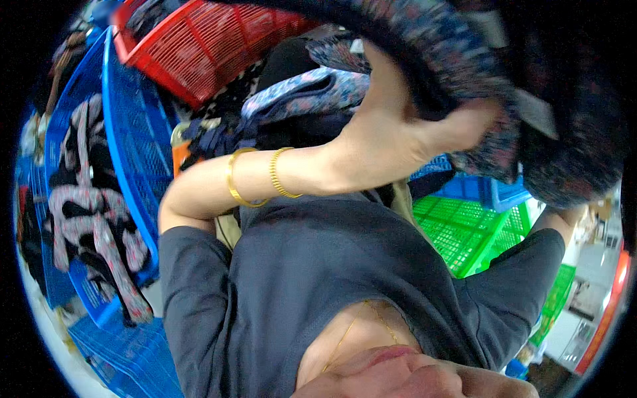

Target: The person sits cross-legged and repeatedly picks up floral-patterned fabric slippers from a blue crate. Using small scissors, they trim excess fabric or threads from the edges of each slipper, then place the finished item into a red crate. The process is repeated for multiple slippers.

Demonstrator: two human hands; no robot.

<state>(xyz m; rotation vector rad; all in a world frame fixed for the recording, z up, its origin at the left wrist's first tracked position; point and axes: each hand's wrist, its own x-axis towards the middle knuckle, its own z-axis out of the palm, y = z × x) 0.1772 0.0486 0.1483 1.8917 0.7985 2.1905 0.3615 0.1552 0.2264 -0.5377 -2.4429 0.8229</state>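
Observation:
My left hand [424,129] reaches across my front with thumb and fingers wrapped round a bunch of dark floral fabric [451,50], blurred by motion. This cloth is navy with blue and pink specks and hangs over the upper right. A pale tag-like patch [534,113] shows on it. My right forearm runs up behind the dark cloth, so my right hand is hidden. Beside my left wrist lies a lighter blue floral piece [302,93] with dark trim, on top of other dark fabric.
To the left stands a blue crate [113,119] holding pink-and-black patterned cloth pieces [83,205]. Beyond my arm is a red slatted basket [212,43]. A green basket [458,229] and a blue bin [507,192] are close on my right side.

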